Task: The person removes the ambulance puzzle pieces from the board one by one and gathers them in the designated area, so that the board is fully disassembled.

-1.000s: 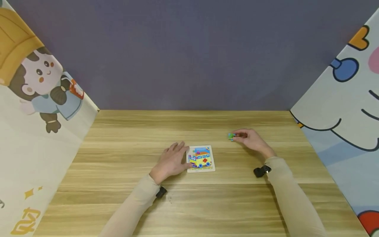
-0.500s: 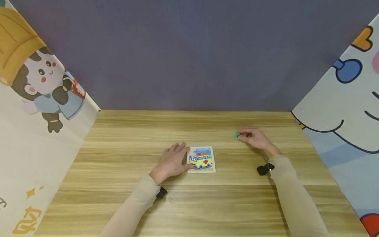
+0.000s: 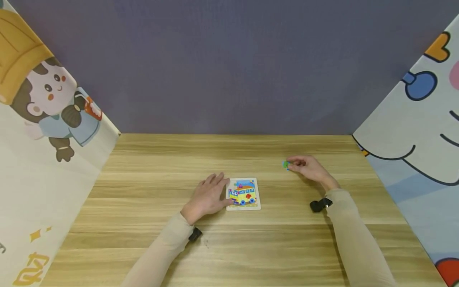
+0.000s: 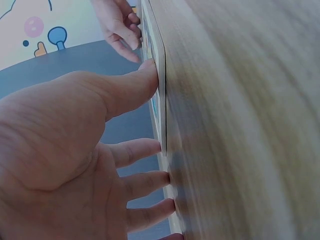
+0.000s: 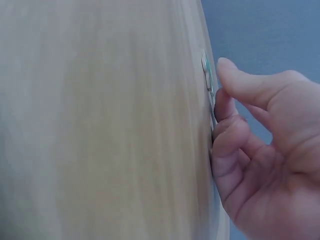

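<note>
A square jigsaw puzzle (image 3: 247, 195) with a yellow ambulance picture lies in a pale frame on the table. Its upper-left part shows a bare, light patch. My left hand (image 3: 208, 197) lies at its left side, the thumb (image 4: 142, 77) on the frame's face and the straight fingers spread along the edge and tabletop. To the right and farther back, a small green and blue puzzle piece (image 3: 285, 164) is at table level. My right hand (image 3: 309, 169) has its thumb and index finger at the piece's right end, pinching it, with the other fingers curled beneath.
The wood-grain table (image 3: 165, 159) meets a dark grey panel (image 3: 236, 71) at the back. Printed cartoon walls (image 3: 53, 119) flank it left and right. Black wrist cameras (image 3: 320, 205) sit below both hands.
My right hand shifted slightly right with the puzzle piece in the first half second, then stayed nearly still. My left hand and the framed puzzle have kept their place.
</note>
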`<state>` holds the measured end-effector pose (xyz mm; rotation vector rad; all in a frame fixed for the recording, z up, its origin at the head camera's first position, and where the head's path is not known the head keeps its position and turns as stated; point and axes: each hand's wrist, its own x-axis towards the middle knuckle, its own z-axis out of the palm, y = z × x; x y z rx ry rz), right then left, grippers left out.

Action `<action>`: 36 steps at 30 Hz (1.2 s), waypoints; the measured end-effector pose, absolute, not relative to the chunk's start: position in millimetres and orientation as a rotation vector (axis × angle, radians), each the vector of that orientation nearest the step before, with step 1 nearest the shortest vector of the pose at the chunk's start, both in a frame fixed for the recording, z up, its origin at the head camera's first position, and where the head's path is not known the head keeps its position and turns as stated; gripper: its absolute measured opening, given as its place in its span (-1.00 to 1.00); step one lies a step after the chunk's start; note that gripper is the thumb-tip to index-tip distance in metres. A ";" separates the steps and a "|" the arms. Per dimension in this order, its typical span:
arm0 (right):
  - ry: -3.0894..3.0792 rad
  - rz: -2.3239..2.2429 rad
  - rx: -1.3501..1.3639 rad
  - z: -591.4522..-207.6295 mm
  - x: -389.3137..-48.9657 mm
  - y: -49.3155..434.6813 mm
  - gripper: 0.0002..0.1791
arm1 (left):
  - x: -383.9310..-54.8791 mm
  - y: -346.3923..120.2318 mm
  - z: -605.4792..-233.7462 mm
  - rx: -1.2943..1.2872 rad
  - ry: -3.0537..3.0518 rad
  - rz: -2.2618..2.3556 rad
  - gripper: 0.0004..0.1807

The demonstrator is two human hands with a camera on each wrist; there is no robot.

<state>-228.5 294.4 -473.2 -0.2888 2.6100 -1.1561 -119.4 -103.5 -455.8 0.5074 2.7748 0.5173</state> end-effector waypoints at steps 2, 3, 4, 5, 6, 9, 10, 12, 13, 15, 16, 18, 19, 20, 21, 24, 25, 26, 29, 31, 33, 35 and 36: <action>2.625 -1.164 -0.278 -473.9 -227.0 293.3 -0.49 | -119.5 -102.9 -456.0 0.507 2.772 0.518 -0.13; 2.636 -1.163 -0.278 -474.0 -225.8 292.3 -0.50 | -119.3 -102.7 -456.2 0.508 2.772 0.521 -0.12; 2.650 -1.163 -0.276 -474.3 -224.6 290.8 -0.52 | -119.3 -102.4 -456.3 0.508 2.773 0.522 -0.13; 2.663 -1.164 -0.280 -474.6 -223.4 289.1 -0.54 | -119.3 -102.1 -456.2 0.506 2.770 0.520 -0.12; 2.675 -1.172 -0.278 -475.1 -222.2 287.2 -0.56 | -119.3 -101.8 -456.4 0.509 2.772 0.523 -0.12; 2.708 -1.167 -0.321 -475.8 -218.7 280.9 -0.61 | -118.9 -101.2 -455.1 0.512 2.776 0.520 -0.13; 2.716 -1.169 -0.327 -476.2 -217.7 278.8 -0.63 | -119.1 -100.8 -454.6 0.512 2.776 0.516 -0.13; 2.726 -1.167 -0.345 -476.1 -215.4 274.6 -0.64 | -119.1 -100.4 -453.5 0.512 2.775 0.517 -0.14; 2.731 -1.161 -0.364 -475.5 -214.4 272.5 -0.64 | -119.0 -100.3 -453.0 0.511 2.773 0.515 -0.14; 2.734 -1.157 -0.376 -475.1 -212.4 267.8 -0.65 | -119.0 -100.1 -452.5 0.509 2.769 0.520 -0.14; 2.735 -1.157 -0.382 -474.9 -211.4 265.5 -0.65 | -118.9 -100.2 -452.6 0.509 2.768 0.524 -0.14; 2.732 -1.156 -0.408 -474.2 -209.6 260.8 -0.66 | -119.1 -100.4 -453.3 0.510 2.766 0.532 -0.14; 2.728 -1.159 -0.417 -474.2 -208.9 258.4 -0.66 | -119.3 -100.6 -453.9 0.511 2.767 0.536 -0.14; 2.721 -1.165 -0.415 -474.5 -208.1 256.0 -0.67 | -119.4 -100.8 -454.2 0.513 2.768 0.541 -0.14; 2.714 -1.171 -0.420 -474.4 -207.3 253.7 -0.67 | -119.7 -101.0 -454.7 0.513 2.767 0.542 -0.14; 2.696 -1.186 -0.424 -475.3 -205.3 247.5 -0.67 | -119.4 -101.5 -454.9 0.514 2.766 0.551 -0.14; 2.693 -1.186 -0.426 -476.1 -205.1 245.6 -0.67 | -119.2 -101.6 -454.5 0.514 2.764 0.550 -0.15; 2.690 -1.183 -0.430 -476.3 -204.6 243.6 -0.67 | -118.8 -101.6 -454.1 0.512 2.763 0.549 -0.14; 2.689 -1.171 -0.439 -477.1 -202.7 236.9 -0.66 | -117.8 -101.9 -453.7 0.507 2.760 0.548 -0.15; 2.689 -1.162 -0.447 -476.5 -201.3 232.0 -0.65 | -117.5 -102.1 -453.2 0.502 2.758 0.550 -0.15; 2.675 -1.165 -0.454 -475.7 -199.9 227.4 -0.65 | -117.9 -102.4 -452.7 0.498 2.758 0.551 -0.15; 2.667 -1.165 -0.467 -475.4 -199.1 223.2 -0.66 | -118.2 -102.6 -452.2 0.493 2.756 0.553 -0.15; 2.659 -1.169 -0.475 -475.2 -198.5 221.4 -0.66 | -118.5 -102.8 -452.3 0.491 2.756 0.553 -0.15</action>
